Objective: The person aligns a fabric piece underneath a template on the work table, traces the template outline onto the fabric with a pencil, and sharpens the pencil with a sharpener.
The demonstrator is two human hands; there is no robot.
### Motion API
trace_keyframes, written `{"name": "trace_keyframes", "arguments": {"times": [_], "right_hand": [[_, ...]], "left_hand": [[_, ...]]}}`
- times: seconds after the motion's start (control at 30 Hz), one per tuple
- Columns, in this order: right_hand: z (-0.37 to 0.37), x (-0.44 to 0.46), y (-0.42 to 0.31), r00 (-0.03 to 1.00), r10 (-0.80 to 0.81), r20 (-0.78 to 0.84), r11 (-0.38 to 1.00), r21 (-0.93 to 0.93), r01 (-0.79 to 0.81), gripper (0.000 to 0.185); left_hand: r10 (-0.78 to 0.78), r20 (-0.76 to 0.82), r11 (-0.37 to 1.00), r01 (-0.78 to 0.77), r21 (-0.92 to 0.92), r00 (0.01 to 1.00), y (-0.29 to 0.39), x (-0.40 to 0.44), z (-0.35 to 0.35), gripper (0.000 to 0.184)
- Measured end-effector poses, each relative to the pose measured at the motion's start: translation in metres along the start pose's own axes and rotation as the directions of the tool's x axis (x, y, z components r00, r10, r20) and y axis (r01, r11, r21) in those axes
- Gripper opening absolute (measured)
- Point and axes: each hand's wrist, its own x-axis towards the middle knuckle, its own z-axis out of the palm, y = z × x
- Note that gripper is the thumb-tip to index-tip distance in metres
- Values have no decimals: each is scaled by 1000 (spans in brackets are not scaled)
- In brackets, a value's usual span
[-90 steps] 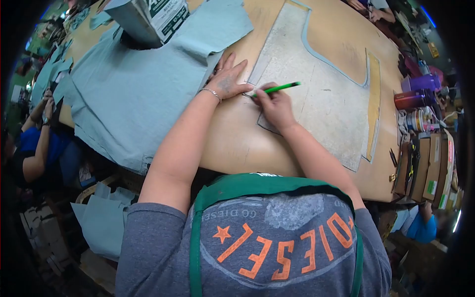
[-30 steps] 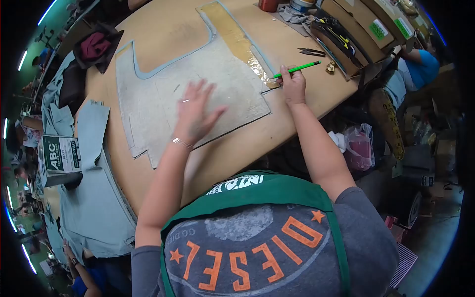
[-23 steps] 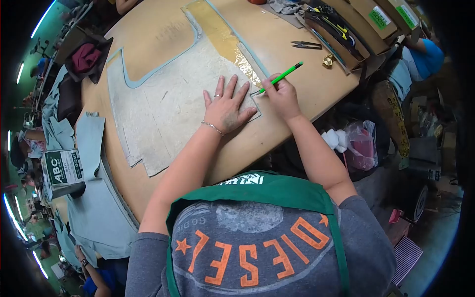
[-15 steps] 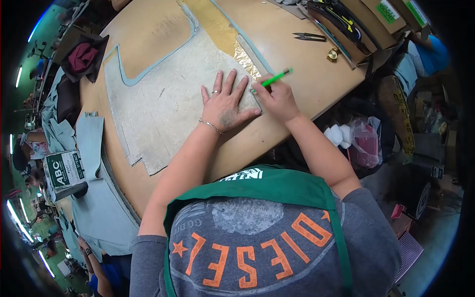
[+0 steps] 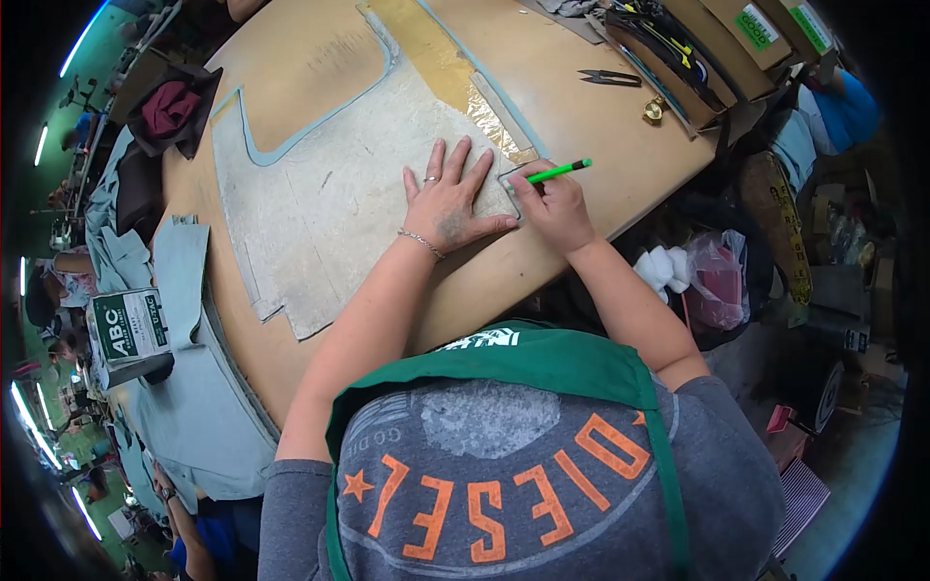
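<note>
My left hand (image 5: 452, 205) lies flat with fingers spread on a worn, whitish pattern template (image 5: 320, 228), near its right end. A ring and a bracelet are on that hand. Between the fingers of my right hand (image 5: 557, 213) is a green pencil (image 5: 567, 172), its tip at the template's right edge. Yellow tape (image 5: 426, 63) covers a strip of the template. Light blue-green material (image 5: 258, 159) shows as a thin border from under the template's curved cut-out and along its long upper right edge.
Thread snips (image 5: 610, 77) and a gold-coloured round object (image 5: 655, 109) lie on the wooden table (image 5: 610, 145), beside a tool box (image 5: 668, 68). At left are stacked blue-green sheets (image 5: 199, 407), an ABC carton (image 5: 126, 329) and dark red cloth (image 5: 170, 108). Another person's hand (image 5: 165, 481) shows lower left.
My right hand has moved slightly down along the template's right edge, and the pencil lies at a flatter angle. My left hand stays flat on the template. The whole view has shifted a little.
</note>
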Motion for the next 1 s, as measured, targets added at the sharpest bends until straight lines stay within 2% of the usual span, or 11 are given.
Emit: {"name": "trace_keyframes", "arguments": {"times": [0.13, 0.27, 0.4, 0.53, 0.6, 0.77, 0.87, 0.97, 1.0], "right_hand": [[1, 9, -5, 1000, 9, 17, 997, -73, -7, 13], [6, 9, -5, 999, -34, -34, 992, -119, 29, 14], [-9, -14, -8, 999, 29, 30, 1000, 9, -29, 13], [3, 8, -8, 1000, -13, -4, 997, -76, 13, 13], [11, 11, -3, 1000, -7, -21, 997, -82, 5, 12], [-11, -9, -12, 998, 15, 54, 997, -70, -11, 13], [-2, 1, -12, 999, 23, 23, 997, -75, -21, 12], [6, 6, -4, 994, -90, -64, 993, -88, 84, 10], [2, 1, -6, 999, -24, -32, 998, -64, 22, 10]], "left_hand": [[-8, 8, 1000, 8, -5, 1000, 1, 0, -1, 94], [-14, 22, 1000, 14, -16, 1000, 3, 0, -3, 94], [-11, 15, 1000, 12, -21, 1000, 2, 0, -3, 95], [-13, 34, 1000, 13, -7, 999, 4, 1, -5, 94], [-18, 42, 1000, 19, -8, 999, 4, 0, -6, 94], [-19, 8, 1000, 19, -20, 1000, 2, 0, -4, 94], [-21, 22, 1000, 21, -19, 1000, 3, -1, -5, 95], [-30, 42, 1000, 30, -3, 999, 5, 0, -6, 94], [-26, 40, 1000, 26, -2, 999, 4, -1, -5, 94]]}}
